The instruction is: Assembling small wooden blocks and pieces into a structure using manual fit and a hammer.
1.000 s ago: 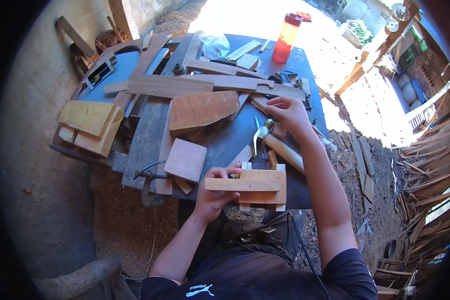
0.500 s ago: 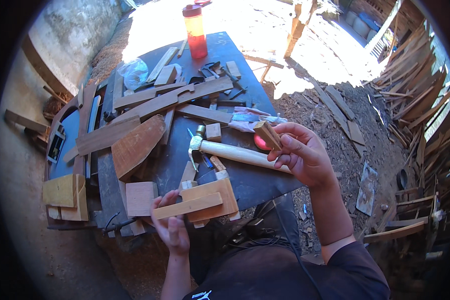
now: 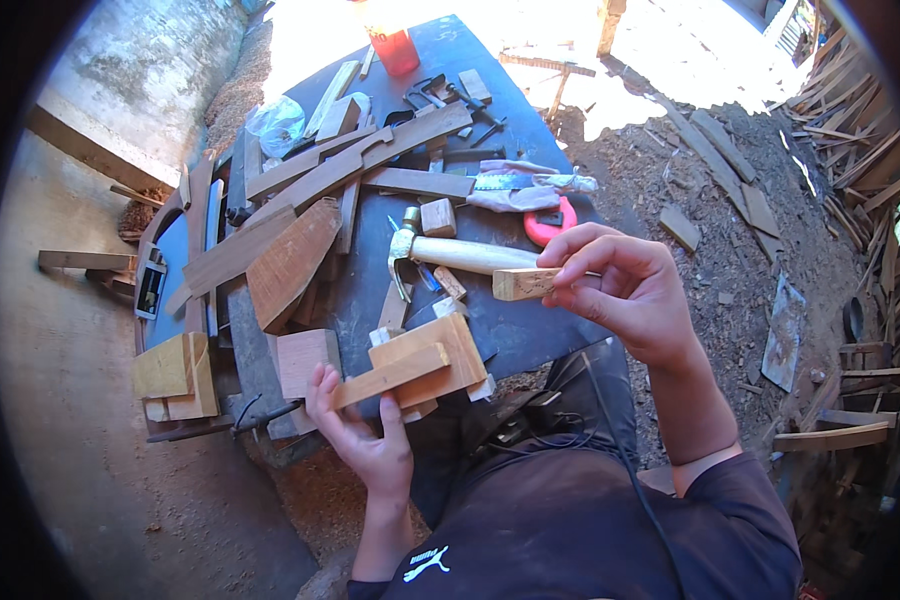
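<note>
Between the thumb and fingers of my right hand (image 3: pixel 625 285) is a small rectangular wooden block (image 3: pixel 522 285), raised over the hammer's handle. My left hand (image 3: pixel 365 425) is closed on one end of a narrow wooden strip (image 3: pixel 392 374). This strip lies across a wider wooden board (image 3: pixel 448 350) at the table's near edge, with pale small blocks around and under it; whether the strip is fixed to the board I cannot tell. Just beyond lies a claw hammer (image 3: pixel 470 254) with a pale wooden handle. A red tape measure (image 3: pixel 552 222) sits beyond my right hand.
The dark table (image 3: pixel 370 230) carries several planks (image 3: pixel 360 165), a shaped wood piece (image 3: pixel 292 265), metal clamps (image 3: pixel 450 105), a cloth (image 3: pixel 520 188) and a red bottle (image 3: pixel 395 50). A pinkish block (image 3: pixel 307 360) stands by my left hand. Scrap wood (image 3: pixel 860 130) is heaped at right.
My right hand has turned the small block from slanting upright to nearly level, uncovering the tape measure. My left hand keeps its hold on the strip. The whole view has shifted.
</note>
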Demonstrator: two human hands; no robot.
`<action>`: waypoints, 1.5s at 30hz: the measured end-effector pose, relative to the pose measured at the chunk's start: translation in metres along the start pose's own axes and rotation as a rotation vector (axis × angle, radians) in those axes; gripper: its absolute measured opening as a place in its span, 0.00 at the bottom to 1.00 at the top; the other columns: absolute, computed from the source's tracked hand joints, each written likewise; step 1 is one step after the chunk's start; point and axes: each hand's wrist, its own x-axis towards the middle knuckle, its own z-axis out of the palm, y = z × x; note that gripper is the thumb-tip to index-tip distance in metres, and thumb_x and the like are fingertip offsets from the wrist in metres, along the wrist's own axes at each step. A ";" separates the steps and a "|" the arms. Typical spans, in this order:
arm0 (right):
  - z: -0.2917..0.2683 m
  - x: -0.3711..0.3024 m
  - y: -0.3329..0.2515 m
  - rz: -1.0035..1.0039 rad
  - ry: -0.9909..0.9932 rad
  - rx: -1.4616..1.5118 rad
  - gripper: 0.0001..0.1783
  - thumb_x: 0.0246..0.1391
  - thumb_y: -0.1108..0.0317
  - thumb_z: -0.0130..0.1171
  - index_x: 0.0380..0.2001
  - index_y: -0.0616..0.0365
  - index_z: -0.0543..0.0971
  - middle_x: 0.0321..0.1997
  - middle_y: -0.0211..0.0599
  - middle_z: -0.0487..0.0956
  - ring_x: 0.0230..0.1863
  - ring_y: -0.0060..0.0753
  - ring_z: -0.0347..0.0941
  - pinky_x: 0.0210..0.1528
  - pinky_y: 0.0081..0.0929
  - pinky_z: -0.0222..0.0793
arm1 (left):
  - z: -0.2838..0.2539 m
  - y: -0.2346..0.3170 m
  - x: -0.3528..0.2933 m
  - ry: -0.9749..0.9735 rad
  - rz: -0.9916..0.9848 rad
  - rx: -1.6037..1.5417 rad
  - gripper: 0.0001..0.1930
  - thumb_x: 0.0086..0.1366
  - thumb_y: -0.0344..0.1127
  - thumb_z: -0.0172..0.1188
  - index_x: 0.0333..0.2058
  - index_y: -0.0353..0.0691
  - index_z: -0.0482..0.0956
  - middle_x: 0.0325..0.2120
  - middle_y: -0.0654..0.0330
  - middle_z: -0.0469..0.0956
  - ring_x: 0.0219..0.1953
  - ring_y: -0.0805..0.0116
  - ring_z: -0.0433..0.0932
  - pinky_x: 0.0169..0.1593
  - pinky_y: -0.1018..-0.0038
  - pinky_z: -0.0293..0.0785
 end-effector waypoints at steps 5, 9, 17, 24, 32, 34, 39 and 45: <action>0.001 -0.002 0.001 -0.339 -0.041 -0.514 0.08 0.54 0.83 0.68 0.36 0.61 0.86 0.49 0.43 0.82 0.49 0.31 0.82 0.50 0.28 0.81 | 0.019 -0.003 0.019 0.026 -0.032 -0.159 0.27 0.64 0.27 0.66 0.60 0.37 0.68 0.67 0.51 0.59 0.71 0.55 0.60 0.70 0.60 0.63; 0.008 -0.001 0.001 -0.463 -0.014 -0.624 0.09 0.51 0.83 0.70 0.35 0.61 0.87 0.49 0.43 0.82 0.49 0.31 0.83 0.48 0.29 0.82 | 0.029 -0.005 0.031 0.022 0.060 -0.037 0.26 0.63 0.30 0.67 0.58 0.38 0.70 0.68 0.48 0.59 0.70 0.51 0.61 0.70 0.58 0.60; 0.016 -0.009 0.016 -0.179 0.034 -0.379 0.10 0.50 0.87 0.67 0.36 0.65 0.86 0.51 0.42 0.80 0.51 0.31 0.82 0.53 0.29 0.85 | 0.015 0.024 0.029 0.138 0.289 0.443 0.25 0.65 0.37 0.67 0.57 0.37 0.72 0.69 0.44 0.58 0.73 0.44 0.56 0.73 0.52 0.50; 0.030 -0.013 0.026 -0.195 -0.088 -0.437 0.12 0.46 0.82 0.74 0.36 0.64 0.86 0.48 0.42 0.81 0.49 0.31 0.82 0.52 0.29 0.84 | 0.013 0.071 0.023 -0.166 0.508 0.256 0.24 0.65 0.47 0.68 0.49 0.34 0.79 0.39 0.57 0.82 0.39 0.61 0.80 0.48 0.66 0.72; 0.047 -0.023 0.029 -0.296 -0.015 -0.413 0.20 0.43 0.80 0.76 0.43 0.63 0.85 0.46 0.45 0.84 0.45 0.34 0.85 0.41 0.27 0.84 | 0.024 0.082 0.036 -0.559 0.366 0.043 0.22 0.66 0.38 0.68 0.54 0.31 0.78 0.38 0.46 0.84 0.37 0.53 0.85 0.40 0.62 0.81; 0.042 -0.021 0.028 -0.361 -0.070 -0.538 0.20 0.44 0.80 0.75 0.43 0.64 0.85 0.45 0.46 0.85 0.44 0.33 0.85 0.41 0.26 0.84 | 0.024 0.079 0.034 -0.567 0.358 0.060 0.22 0.66 0.37 0.68 0.54 0.31 0.78 0.37 0.47 0.84 0.37 0.53 0.86 0.40 0.63 0.82; 0.036 -0.019 0.024 -0.422 -0.167 -0.692 0.19 0.43 0.81 0.73 0.42 0.65 0.86 0.40 0.45 0.86 0.38 0.32 0.86 0.40 0.25 0.84 | 0.023 0.075 0.032 -0.595 0.367 0.075 0.21 0.66 0.35 0.68 0.54 0.30 0.77 0.36 0.47 0.84 0.37 0.53 0.86 0.39 0.63 0.82; 0.031 -0.019 0.026 -0.441 -0.188 -0.699 0.18 0.40 0.80 0.74 0.40 0.63 0.87 0.34 0.42 0.86 0.35 0.32 0.86 0.39 0.25 0.82 | 0.023 0.074 0.031 -0.653 0.362 0.028 0.20 0.66 0.34 0.67 0.53 0.29 0.77 0.35 0.47 0.83 0.36 0.50 0.85 0.39 0.62 0.81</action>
